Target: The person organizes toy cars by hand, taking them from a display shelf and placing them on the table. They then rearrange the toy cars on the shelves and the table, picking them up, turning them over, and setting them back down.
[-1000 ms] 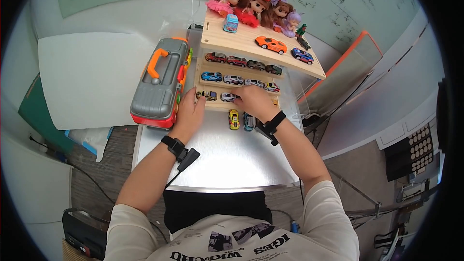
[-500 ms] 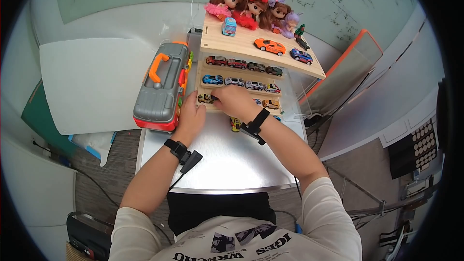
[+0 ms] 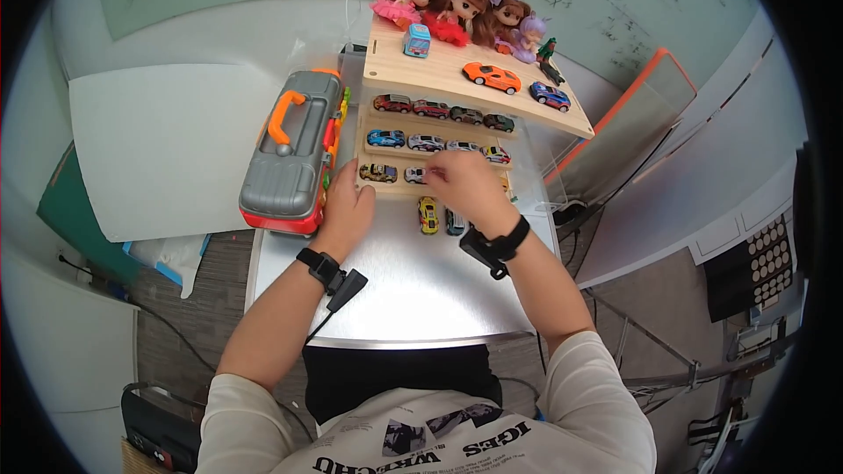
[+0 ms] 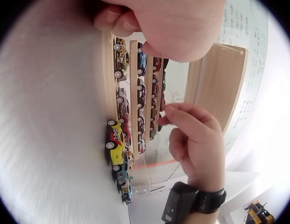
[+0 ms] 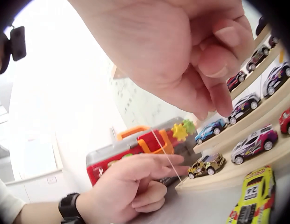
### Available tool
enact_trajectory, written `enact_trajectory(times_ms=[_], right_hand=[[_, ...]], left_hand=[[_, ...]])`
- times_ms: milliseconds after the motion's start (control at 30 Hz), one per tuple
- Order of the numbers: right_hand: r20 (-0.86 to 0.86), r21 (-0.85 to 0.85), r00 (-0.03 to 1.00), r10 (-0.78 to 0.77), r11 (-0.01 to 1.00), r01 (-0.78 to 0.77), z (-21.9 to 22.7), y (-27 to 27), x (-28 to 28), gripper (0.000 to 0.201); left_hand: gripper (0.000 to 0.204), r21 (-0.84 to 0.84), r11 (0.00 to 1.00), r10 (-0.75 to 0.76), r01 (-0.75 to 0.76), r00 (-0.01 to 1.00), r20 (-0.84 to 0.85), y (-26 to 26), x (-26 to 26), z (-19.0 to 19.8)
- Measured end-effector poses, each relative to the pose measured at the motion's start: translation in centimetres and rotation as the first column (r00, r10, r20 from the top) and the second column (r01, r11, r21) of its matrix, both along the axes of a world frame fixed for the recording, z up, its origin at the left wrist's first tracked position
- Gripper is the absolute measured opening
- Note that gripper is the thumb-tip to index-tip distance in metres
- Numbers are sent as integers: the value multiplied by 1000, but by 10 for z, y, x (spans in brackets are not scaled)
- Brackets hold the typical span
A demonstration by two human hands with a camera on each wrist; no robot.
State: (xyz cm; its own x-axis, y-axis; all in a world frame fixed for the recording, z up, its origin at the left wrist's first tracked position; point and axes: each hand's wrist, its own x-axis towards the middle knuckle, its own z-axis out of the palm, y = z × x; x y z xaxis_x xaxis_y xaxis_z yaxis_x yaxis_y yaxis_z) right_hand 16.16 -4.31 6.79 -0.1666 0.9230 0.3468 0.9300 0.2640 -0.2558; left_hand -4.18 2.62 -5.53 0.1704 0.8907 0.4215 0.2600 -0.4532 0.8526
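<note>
My left hand rests at the left end of a tiered wooden rack, its fingertips at the rack's edge beside a gold-and-black toy car. In the right wrist view its forefinger points straight at that end. My right hand hovers in front of the lower tiers, fingers loosely bent, with nothing showing between thumb and forefinger. Just under it stands a white-and-purple toy car on the bottom tier. A yellow toy car sits on the metal table in front, with a dark toy car next to it.
Several toy cars fill the upper tiers. Above them a wooden board carries dolls, an orange car, a blue car and a small blue bus. A grey-and-red toolbox stands left on the metal table.
My right hand went left to the gold-and-black car, then came back right and off it. My left hand has stayed at the rack's end.
</note>
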Motion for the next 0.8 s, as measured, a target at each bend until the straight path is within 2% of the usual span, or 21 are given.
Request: enact_trajectory(times_ms=[67, 100, 167, 200, 233, 300, 367, 400, 433, 500, 533, 667, 700, 733, 767, 800], right_hand=[[-235, -60, 967, -95, 995, 83, 1, -14, 23, 15], [-238, -60, 966, -103, 994, 91, -4, -21, 37, 15], [-571, -175, 784, -244, 969, 174, -17, -33, 58, 15], [-763, -224, 593, -259, 965, 134, -17, -43, 60, 14], [-770, -218, 582, -260, 966, 142, -23, -50, 68, 14], [-935, -177, 296, -195, 980, 85, -38, -61, 84, 10], [-962, -117, 233, -140, 987, 110, -52, -68, 96, 8], [-979, -61, 188, -84, 990, 125, -55, -71, 100, 6], [-983, -57, 163, -80, 988, 142, -59, -74, 103, 6], [-989, -21, 138, -43, 987, 156, -59, -76, 105, 6], [-993, -8, 120, -23, 992, 126, -62, -77, 107, 5], [-993, -48, 105, -53, 998, 50, -71, -76, 108, 3], [-995, -45, 88, -50, 998, 50, -70, -78, 106, 3], [-991, -24, 134, -30, 999, 43, -68, -78, 104, 4], [-984, -3, 180, -9, 999, 33, -67, -79, 103, 4], [-986, 1, 169, -4, 1000, 28, -66, -80, 104, 4]], left_hand=[[52, -155, 983, -93, 103, 993, 69, -6, -2, 15], [52, -154, 982, -102, 111, 993, 66, -8, -2, 19], [57, -215, 965, -141, 151, 988, 60, -8, -5, 23], [57, -210, 965, -150, 157, 987, 51, -9, -4, 22], [59, -200, 973, -117, 112, 993, -10, -9, -4, 20], [60, -181, 980, -97, 80, 991, -88, -12, -5, 18], [64, -87, 995, 28, -53, 965, -261, -17, -7, 19], [52, 24, 994, 107, -104, 958, -266, -24, -5, 24], [52, 34, 996, 91, -84, 953, -288, -29, -6, 32], [34, -25, 994, 81, -102, 894, -440, -36, -8, 45], [28, 44, 993, 121, -113, 878, -463, -39, -8, 44], [28, 126, 986, 163, -113, 827, -538, -52, -5, 48], [28, 87, 994, 99, -61, 830, -548, -57, -1, 52], [29, 47, 999, 35, -11, 832, -554, -61, 4, 56], [29, 52, 999, 40, -12, 824, -565, -66, 10, 59], [28, 55, 997, -17, 59, 819, -573, -72, 18, 63]])
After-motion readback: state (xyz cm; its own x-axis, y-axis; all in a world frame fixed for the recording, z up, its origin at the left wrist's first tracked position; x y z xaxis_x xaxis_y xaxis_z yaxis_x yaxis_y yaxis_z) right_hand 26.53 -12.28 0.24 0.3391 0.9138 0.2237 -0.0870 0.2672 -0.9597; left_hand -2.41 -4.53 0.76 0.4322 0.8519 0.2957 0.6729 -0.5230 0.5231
